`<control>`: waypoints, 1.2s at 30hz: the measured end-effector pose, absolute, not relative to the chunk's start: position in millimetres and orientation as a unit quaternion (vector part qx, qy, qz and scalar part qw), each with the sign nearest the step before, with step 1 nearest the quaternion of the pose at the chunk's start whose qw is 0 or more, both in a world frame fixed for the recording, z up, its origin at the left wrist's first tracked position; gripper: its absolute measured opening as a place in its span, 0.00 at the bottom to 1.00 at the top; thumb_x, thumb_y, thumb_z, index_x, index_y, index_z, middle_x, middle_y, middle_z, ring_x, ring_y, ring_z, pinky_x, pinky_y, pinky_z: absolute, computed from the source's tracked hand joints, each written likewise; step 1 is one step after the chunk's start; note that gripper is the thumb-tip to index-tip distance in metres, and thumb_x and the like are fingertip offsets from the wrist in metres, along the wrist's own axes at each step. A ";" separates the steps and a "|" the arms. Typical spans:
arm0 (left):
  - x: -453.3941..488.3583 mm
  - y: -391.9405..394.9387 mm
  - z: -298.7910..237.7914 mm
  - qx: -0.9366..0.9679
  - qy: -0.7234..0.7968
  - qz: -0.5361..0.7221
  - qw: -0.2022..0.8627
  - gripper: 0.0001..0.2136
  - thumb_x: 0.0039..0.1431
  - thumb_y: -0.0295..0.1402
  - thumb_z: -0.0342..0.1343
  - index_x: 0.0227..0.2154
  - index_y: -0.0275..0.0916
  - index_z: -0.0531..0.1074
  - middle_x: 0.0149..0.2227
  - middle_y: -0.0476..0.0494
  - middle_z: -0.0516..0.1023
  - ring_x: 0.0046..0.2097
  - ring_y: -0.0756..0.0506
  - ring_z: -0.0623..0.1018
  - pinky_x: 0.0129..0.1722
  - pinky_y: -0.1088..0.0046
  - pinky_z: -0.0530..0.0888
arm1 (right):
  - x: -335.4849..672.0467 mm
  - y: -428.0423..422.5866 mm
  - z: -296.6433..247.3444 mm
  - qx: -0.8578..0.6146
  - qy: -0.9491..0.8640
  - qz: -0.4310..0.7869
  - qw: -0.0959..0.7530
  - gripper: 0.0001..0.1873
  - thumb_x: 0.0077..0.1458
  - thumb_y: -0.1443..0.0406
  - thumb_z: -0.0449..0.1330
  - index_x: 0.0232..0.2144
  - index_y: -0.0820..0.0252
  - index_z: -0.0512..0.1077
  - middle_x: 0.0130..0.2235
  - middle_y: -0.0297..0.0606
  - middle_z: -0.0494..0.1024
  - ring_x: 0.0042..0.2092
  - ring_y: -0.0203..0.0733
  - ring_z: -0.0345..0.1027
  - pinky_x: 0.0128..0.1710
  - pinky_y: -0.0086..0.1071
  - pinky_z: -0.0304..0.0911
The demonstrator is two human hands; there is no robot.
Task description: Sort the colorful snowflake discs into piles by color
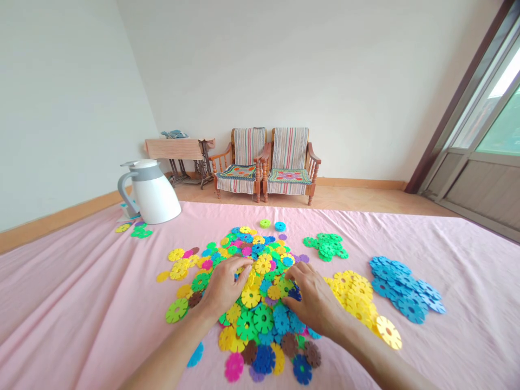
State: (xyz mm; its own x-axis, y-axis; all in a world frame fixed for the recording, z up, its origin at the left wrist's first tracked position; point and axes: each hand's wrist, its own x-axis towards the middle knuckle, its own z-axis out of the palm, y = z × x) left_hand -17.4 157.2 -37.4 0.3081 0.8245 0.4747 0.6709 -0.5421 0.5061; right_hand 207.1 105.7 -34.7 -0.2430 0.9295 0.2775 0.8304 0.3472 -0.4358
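A mixed heap of coloured snowflake-shaped plastic discs [260, 319] lies on a pink cloth [81, 303]. Both of my hands rest on top of the heap. My left hand [222, 287] lies on it with fingers curled over yellow discs near the middle; whether it grips one I cannot make out. My right hand [312, 300] has its fingertips bent down onto a yellow disc and a dark blue disc. Sorted groups lie to the right: yellow discs [357, 298], blue discs [406, 290] and green discs [327, 246].
A white jug [151, 192] stands at the cloth's back left with a few green and yellow discs [138, 232] beside it. Two wooden armchairs [266, 162] and a small table [179, 149] stand against the far wall. A glass door [487, 141] is at the right.
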 end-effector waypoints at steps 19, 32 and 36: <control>-17.2 153.2 -33.9 0.812 0.450 0.354 0.116 0.09 0.57 0.31 0.54 0.40 0.41 0.76 0.41 0.44 0.79 0.44 0.45 0.77 0.47 0.66 0.71 | 237.1 94.0 -37.5 -0.543 -0.774 0.058 0.320 0.14 0.57 0.64 0.53 0.46 0.56 0.68 0.43 0.42 0.74 0.44 0.46 0.68 0.43 0.41 0.63; 39.7 130.9 -10.1 0.919 0.342 0.163 0.108 0.20 0.48 0.31 0.61 0.47 0.45 0.72 0.43 0.44 0.74 0.47 0.40 0.70 0.48 0.59 0.64 | 305.1 69.1 -62.5 -0.640 -0.684 0.069 0.344 0.14 0.61 0.57 0.48 0.40 0.55 0.71 0.33 0.36 0.76 0.30 0.39 0.69 0.31 0.32 0.64; 44.1 140.2 -6.9 0.927 0.345 0.110 0.095 0.21 0.46 0.35 0.63 0.47 0.44 0.73 0.41 0.44 0.73 0.46 0.40 0.70 0.48 0.59 0.64 | 309.1 69.2 -63.4 -0.635 -0.680 0.062 0.362 0.14 0.61 0.57 0.49 0.39 0.55 0.71 0.33 0.35 0.76 0.30 0.38 0.69 0.32 0.31 0.64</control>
